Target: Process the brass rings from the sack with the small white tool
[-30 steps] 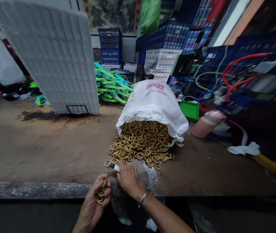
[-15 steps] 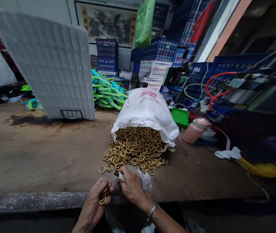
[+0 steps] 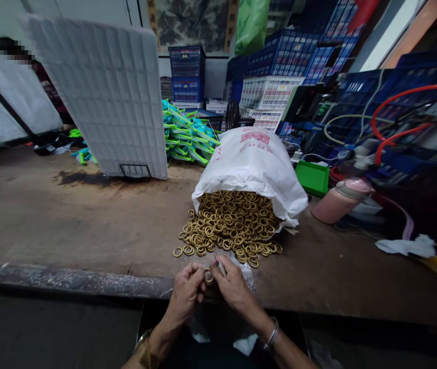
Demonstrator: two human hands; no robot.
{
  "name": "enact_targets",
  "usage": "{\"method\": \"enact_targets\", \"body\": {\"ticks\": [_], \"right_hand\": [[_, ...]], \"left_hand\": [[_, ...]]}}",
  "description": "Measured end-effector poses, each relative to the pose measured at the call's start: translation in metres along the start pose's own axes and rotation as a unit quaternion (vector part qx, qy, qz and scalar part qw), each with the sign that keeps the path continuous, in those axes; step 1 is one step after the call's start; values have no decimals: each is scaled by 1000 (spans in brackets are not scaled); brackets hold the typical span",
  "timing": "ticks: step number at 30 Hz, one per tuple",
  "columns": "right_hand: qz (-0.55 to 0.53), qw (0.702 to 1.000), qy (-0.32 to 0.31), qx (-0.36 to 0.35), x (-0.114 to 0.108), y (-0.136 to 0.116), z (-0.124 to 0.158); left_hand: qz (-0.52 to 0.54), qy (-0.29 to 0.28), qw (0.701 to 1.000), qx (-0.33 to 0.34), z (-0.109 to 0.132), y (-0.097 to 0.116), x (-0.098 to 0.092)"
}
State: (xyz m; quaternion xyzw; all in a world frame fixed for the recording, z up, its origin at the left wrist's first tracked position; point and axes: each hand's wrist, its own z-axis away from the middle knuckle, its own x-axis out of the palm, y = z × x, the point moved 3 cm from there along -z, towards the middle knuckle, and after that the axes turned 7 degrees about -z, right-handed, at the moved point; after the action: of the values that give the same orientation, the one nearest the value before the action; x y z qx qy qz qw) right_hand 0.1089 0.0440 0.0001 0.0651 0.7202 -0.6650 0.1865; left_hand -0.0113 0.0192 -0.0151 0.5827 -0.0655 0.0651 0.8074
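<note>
A white sack (image 3: 255,163) lies on its side on the brown workbench (image 3: 68,225), and a heap of brass rings (image 3: 234,225) spills from its mouth. Both my hands meet at the bench's near edge, just in front of the heap. My left hand (image 3: 185,292) is closed on a brass ring (image 3: 208,277) held between the two hands. Pinched in my right hand (image 3: 234,287) is a small white tool (image 3: 220,266), right beside that ring. A metal bangle (image 3: 272,333) sits on my right wrist.
A white gridded panel (image 3: 103,97) stands at the back left, green and teal parts (image 3: 187,136) behind it. A green box (image 3: 313,177), a pink flask (image 3: 339,200), hoses and blue crates crowd the right. Clear plastic wrap (image 3: 68,279) covers the front edge. A person stands far left.
My left hand has moved up from the bench edge toward my right hand, and the two now meet over one ring. The view has shifted slightly.
</note>
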Motion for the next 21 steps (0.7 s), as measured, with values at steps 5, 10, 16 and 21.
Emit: {"method": "enact_targets", "body": {"ticks": [5,10,16,21], "right_hand": [[-148,977,-56,145,7,13,4],[-212,952,-63,210,7,11,6],[-117,984,-17,133,-1,4,-2],[-44,996,-5,72,-5,-2,-8]], "left_hand": [[-54,38,996,56,4,8,6],[-83,40,992,89,2,10,6],[-85,6,996,41,-1,3,1],[-35,-48,998,-24,0,0,2]]}}
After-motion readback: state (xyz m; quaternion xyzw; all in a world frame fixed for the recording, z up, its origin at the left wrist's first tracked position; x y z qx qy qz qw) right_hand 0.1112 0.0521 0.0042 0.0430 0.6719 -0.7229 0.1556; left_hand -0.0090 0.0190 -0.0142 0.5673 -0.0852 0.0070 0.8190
